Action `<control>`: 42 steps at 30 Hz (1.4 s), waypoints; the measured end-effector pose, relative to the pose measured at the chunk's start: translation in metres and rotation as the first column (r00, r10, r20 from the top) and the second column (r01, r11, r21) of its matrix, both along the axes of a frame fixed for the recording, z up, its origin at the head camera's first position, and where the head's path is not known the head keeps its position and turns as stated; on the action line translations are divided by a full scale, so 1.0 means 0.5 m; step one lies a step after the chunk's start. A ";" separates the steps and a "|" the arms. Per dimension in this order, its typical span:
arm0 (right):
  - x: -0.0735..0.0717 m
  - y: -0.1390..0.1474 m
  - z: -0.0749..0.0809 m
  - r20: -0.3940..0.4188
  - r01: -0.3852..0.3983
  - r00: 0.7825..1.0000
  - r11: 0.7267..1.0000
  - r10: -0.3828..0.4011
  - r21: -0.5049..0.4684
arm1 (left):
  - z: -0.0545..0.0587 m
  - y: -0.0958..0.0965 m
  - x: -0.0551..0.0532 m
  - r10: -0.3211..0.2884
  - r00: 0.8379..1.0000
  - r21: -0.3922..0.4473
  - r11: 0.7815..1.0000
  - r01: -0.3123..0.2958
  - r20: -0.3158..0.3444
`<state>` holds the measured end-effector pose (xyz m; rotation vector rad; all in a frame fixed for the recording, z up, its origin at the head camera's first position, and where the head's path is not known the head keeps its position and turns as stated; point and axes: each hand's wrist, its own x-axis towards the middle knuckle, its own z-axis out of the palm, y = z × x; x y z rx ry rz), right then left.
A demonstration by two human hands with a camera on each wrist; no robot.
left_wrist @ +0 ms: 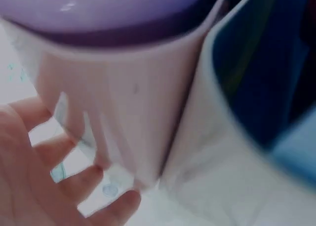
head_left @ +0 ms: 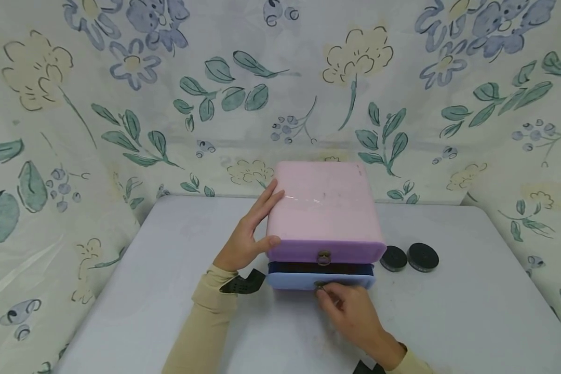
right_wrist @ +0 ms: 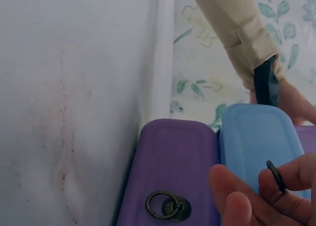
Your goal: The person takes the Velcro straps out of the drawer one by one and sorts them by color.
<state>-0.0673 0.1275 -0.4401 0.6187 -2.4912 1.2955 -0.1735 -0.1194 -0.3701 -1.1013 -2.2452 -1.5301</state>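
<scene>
A small drawer chest with a pink top (head_left: 322,208) stands on the table. My left hand (head_left: 248,234) lies along its left side, fingers extended and thumb near the front corner. The upper purple drawer (head_left: 296,251) is closed. Beneath it the blue drawer (head_left: 287,281) sticks out part way, showing a dark gap above its front. With thumb and forefinger my right hand (head_left: 355,314) pinches the blue drawer's metal ring pull (right_wrist: 276,176). A lower purple drawer (right_wrist: 180,147), with its own brass ring (right_wrist: 163,205), appears in the right wrist view. The blue drawer's contents cannot be made out.
Two black round discs, a smaller one (head_left: 393,258) and a larger one (head_left: 423,257), lie right of the chest. The white table (head_left: 472,291) ends at a flower-patterned cloth (head_left: 308,104) behind. Reddish stains (right_wrist: 63,176) mark the tabletop.
</scene>
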 end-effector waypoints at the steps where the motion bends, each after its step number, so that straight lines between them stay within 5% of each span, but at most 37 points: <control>1: 0.002 0.002 0.000 0.008 -0.007 1.000 1.000 0.007 0.004 | 0.001 0.000 0.000 -0.001 1.000 -0.002 1.000 0.001 0.006; 18: 0.057 0.015 0.022 0.157 -0.045 0.987 0.993 0.027 0.108 | 0.001 0.002 -0.002 -0.020 0.999 0.006 1.000 0.020 0.034; 29: 0.077 0.026 -0.002 -0.072 -0.121 0.989 0.983 0.132 0.140 | -0.004 0.000 -0.003 -0.023 0.999 0.013 1.000 0.022 0.027; 37: 0.092 0.030 0.001 0.120 -0.145 0.984 0.980 0.130 0.133 | -0.003 -0.001 -0.002 -0.035 0.999 0.024 0.999 0.034 0.030; 42: 0.101 0.030 -0.002 0.119 -0.155 0.983 0.980 0.141 0.123 | -0.005 -0.001 -0.003 -0.035 0.999 0.025 0.999 0.034 0.029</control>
